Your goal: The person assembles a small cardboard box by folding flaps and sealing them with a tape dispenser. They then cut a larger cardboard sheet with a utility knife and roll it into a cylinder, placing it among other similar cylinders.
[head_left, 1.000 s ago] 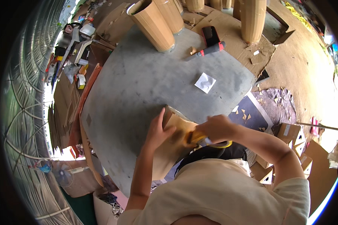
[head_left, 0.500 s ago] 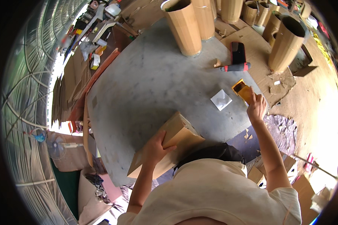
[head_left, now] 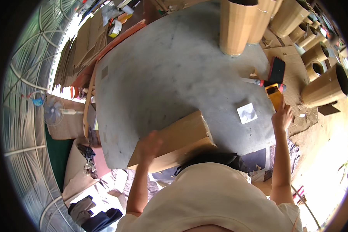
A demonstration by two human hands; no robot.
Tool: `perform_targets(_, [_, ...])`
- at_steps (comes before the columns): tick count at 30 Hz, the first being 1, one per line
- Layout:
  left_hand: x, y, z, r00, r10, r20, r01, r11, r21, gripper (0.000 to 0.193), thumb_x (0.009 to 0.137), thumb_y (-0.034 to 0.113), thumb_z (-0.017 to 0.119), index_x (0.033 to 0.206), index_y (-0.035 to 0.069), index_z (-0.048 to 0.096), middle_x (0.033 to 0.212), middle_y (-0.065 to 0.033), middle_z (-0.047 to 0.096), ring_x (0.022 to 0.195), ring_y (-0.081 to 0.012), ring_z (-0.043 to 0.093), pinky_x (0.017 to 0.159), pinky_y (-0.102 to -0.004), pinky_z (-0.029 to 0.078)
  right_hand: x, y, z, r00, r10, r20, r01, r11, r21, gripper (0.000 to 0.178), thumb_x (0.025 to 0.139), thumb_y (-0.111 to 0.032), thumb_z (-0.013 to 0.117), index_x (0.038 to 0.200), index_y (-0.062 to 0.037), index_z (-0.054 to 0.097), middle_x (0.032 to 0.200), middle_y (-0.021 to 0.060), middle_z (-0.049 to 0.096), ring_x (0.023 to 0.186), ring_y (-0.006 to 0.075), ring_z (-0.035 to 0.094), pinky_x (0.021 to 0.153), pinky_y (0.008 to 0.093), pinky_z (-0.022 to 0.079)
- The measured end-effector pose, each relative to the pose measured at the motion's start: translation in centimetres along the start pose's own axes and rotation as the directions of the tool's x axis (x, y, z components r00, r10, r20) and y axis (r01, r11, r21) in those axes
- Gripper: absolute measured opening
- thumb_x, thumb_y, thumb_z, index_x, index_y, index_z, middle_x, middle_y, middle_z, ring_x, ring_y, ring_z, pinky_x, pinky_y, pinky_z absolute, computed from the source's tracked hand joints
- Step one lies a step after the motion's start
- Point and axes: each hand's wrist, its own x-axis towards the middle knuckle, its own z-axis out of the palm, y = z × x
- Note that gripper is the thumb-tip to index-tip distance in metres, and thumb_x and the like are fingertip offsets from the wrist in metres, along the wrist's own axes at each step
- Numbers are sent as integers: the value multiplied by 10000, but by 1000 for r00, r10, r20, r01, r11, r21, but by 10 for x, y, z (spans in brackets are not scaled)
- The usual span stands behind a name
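Clock read from the brown cardboard box (head_left: 185,131), lying at the grey table's (head_left: 162,73) 6 o'clock edge. Left hand (head_left: 150,146) smeared by motion over the box's 9 o'clock end; its spread and any contact can't be told. Right hand (head_left: 283,116), 2 o'clock, closed on the near end of a yellow tool (head_left: 275,97); fingers cover that end. Beyond, the tool hides part of a red-and-black handled cutter (head_left: 255,81); dark phone (head_left: 277,69) just past it. White square (head_left: 247,113), 2 o'clock, its markings illegible. 2 cardboard tubes (head_left: 236,31), 1 o'clock, tops cropped by the frame.
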Motion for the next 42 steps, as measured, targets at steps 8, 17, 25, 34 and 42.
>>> perform_targets(8, [-4,-153,-60,631,-774,57,741,623,251,816,765,641,470,996,-135,566,1002,-281,591,979,-348,570,838,-390,415,1,18,17,973,230,-38,-203,918,341,741,667,17,569,1341,-201,349,950,139,510,885,326,533,793,415,464])
perform_targets(17, [7,-122,-73,866,-473,-164,494,861,123,593,787,510,579,676,-73,574,580,-120,558,527,-215,488,533,-360,399,-25,14,-36,927,330,-178,-142,748,649,701,578,78,451,1246,-131,482,1114,133,539,1031,330,499,891,409,419])
perform_targets(25, [3,-50,-24,612,-28,-790,-394,856,-335,418,931,378,412,754,9,498,647,-21,455,560,-102,421,480,-272,339,-11,33,-69,918,303,-255,-22,682,731,717,563,110,433,1242,-111,485,1198,110,529,1111,316,488,940,371,401])
perform_targets(34, [-47,-199,16,694,-171,-699,-265,842,-469,160,861,164,484,874,5,488,840,-95,514,759,-204,504,665,-331,421,-28,43,-50,952,277,-128,-25,488,873,724,541,139,389,1234,-52,479,1186,139,534,1115,280,503,942,341,398])
perform_targets(42, [55,165,34,652,695,-303,-714,697,62,524,704,138,712,1164,46,479,1105,-93,516,984,-203,500,857,-345,400,-26,-2,-116,984,173,49,-71,123,990,754,530,112,374,1272,-6,431,1170,111,520,1073,180,500,946,246,340])
